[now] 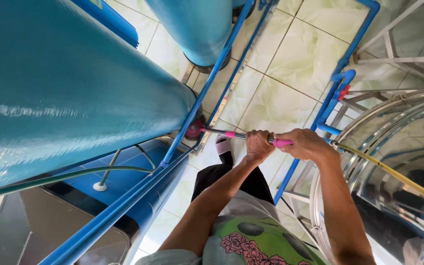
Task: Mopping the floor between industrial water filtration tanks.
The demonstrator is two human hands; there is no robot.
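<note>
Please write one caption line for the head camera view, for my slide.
Both hands, left hand and right hand, grip a pink-handled spray wand aimed at the base of a blue tank.

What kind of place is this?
Probably a water-filtering or treatment room: tall blue tanks, blue pipes over a tiled floor, and a steel tank.

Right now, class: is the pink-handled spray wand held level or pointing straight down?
Roughly level. The spray wand runs sideways from both hands, left hand and right hand, toward the tank base.
</note>
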